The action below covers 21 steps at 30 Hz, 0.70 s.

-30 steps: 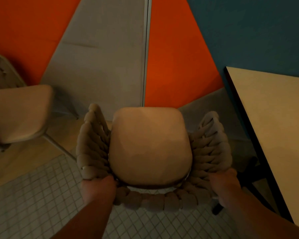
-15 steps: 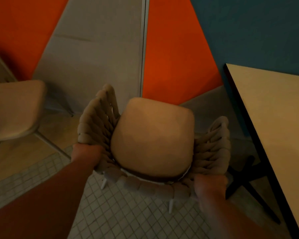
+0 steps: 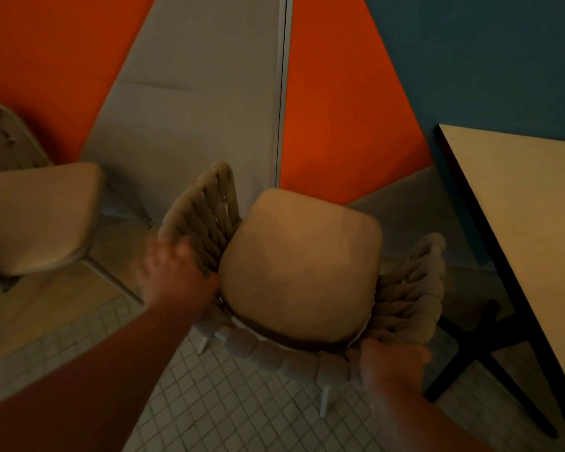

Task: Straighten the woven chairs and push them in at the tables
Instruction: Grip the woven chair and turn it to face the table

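While the camera looks steeply down, two bare forearms reach forward from the bottom edge to a woven chair [image 3: 294,282] standing on small square floor tiles [image 3: 222,402]. The right hand [image 3: 393,365] is clenched around the chair's rope-woven back rim at its near right corner. The left hand [image 3: 173,275] is motion-blurred, fingers spread against the outside of the left woven armrest; whether it grips or only presses cannot be told. The chair's tan seat cushion [image 3: 302,269] fills the middle of the view. Its back lies nearest the person and its open front points away, toward the wall, skewed slightly right, so its front-to-back axis runs up the frame at a small angle. Two pale legs show beneath the near rim. To the right, near the chair's right armrest but apart from it, stands a table [image 3: 535,230] with a pale top, dark edge and dark crossed base. To the left, a second woven chair [image 3: 36,220] with a matching cushion stands apart. Beyond rises a wall [image 3: 340,109] of orange, grey and teal panels.
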Each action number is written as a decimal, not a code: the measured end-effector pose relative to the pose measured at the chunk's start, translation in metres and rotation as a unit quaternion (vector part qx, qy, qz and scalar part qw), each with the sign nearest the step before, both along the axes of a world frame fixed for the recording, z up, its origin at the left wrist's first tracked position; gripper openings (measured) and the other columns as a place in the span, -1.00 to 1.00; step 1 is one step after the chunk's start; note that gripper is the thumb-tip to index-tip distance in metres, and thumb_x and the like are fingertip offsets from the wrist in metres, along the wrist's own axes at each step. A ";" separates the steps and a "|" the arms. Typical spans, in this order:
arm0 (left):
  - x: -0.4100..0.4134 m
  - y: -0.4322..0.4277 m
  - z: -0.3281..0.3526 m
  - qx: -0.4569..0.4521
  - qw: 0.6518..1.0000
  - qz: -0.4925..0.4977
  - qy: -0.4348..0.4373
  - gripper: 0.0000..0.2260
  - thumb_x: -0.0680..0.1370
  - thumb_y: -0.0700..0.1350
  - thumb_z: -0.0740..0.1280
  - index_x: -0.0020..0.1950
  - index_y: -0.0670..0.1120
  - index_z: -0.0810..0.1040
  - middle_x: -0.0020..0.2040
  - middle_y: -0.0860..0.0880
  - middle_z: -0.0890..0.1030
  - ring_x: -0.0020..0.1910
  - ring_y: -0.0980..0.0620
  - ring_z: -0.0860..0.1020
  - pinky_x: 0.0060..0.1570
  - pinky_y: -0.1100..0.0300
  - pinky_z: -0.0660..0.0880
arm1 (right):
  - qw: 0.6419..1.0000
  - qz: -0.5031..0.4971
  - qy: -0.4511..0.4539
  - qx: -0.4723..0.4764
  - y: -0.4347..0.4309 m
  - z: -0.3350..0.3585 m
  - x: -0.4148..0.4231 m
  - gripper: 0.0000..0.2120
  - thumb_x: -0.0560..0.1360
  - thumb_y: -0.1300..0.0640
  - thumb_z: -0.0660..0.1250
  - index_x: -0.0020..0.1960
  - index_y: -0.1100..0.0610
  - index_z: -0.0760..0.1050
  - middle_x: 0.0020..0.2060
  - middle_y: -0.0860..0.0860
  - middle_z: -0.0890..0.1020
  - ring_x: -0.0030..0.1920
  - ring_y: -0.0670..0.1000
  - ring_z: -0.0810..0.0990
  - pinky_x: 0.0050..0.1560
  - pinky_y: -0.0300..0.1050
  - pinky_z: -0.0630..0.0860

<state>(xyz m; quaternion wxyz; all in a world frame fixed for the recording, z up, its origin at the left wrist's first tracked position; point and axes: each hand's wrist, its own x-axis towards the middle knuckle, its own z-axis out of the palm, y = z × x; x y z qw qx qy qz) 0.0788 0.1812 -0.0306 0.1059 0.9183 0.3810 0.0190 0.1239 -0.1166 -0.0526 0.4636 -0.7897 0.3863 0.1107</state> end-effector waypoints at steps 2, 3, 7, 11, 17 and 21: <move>-0.008 -0.044 0.016 -0.004 0.974 -0.227 0.012 -0.24 0.37 0.45 0.20 0.49 0.13 0.38 0.54 0.00 0.34 0.54 -0.11 0.23 0.50 -0.14 0.22 | 1.000 0.012 0.009 -0.007 -0.001 0.003 0.000 -0.47 0.53 0.28 0.42 0.37 0.31 0.20 0.26 0.39 0.51 0.19 0.40 0.56 0.10 0.20 0.55; -0.012 -0.067 0.019 -0.049 0.956 -0.285 0.049 -0.20 0.32 0.53 0.14 0.46 0.16 0.41 0.48 0.06 0.41 0.50 -0.05 0.30 0.47 -0.09 0.28 | 1.000 0.020 0.010 -0.012 -0.003 0.004 0.000 -0.47 0.54 0.27 0.41 0.37 0.31 0.19 0.26 0.39 0.50 0.18 0.39 0.56 0.09 0.20 0.56; -0.018 -0.118 -0.001 -0.059 0.914 -0.350 0.199 -0.09 0.08 0.69 0.14 0.22 0.17 0.61 0.12 0.14 0.64 0.18 -0.01 0.59 0.15 0.02 0.51 | 0.999 0.048 0.021 -0.013 -0.003 0.013 -0.006 -0.45 0.59 0.25 0.36 0.43 0.34 0.14 0.32 0.38 0.47 0.23 0.37 0.54 0.05 0.08 0.49; -0.015 -0.117 -0.012 -0.011 0.914 -0.336 0.229 -0.18 0.04 0.67 0.19 0.00 0.14 0.68 -0.11 0.11 0.67 -0.04 -0.01 0.64 -0.06 0.09 0.55 | 0.989 0.136 0.049 0.016 -0.013 0.020 -0.005 -0.31 0.55 0.00 0.45 0.49 0.29 0.22 0.39 0.29 0.45 0.14 0.21 0.54 0.03 -0.01 0.61; -0.021 -0.117 -0.009 -0.029 0.928 -0.314 0.199 -0.43 0.11 0.56 0.29 -0.23 0.12 0.63 -0.29 0.14 0.60 -0.23 0.09 0.59 -0.29 0.19 0.42 | 0.807 0.531 -0.021 -0.256 -0.084 0.048 0.044 0.55 -0.05 -0.69 0.38 0.67 -0.05 -0.25 0.65 0.03 -0.26 0.63 0.16 -0.31 0.61 0.26 -0.02; -0.021 -0.119 -0.008 -0.021 0.927 -0.315 0.201 -0.50 0.15 0.49 0.31 -0.25 0.10 0.61 -0.34 0.13 0.59 -0.28 0.13 0.58 -0.33 0.22 0.39 | 0.540 0.745 0.027 -0.391 -0.102 0.058 0.102 0.44 -0.13 -0.82 0.08 0.64 -0.14 0.15 0.67 -0.01 0.08 0.64 0.21 -0.26 0.61 0.29 -0.22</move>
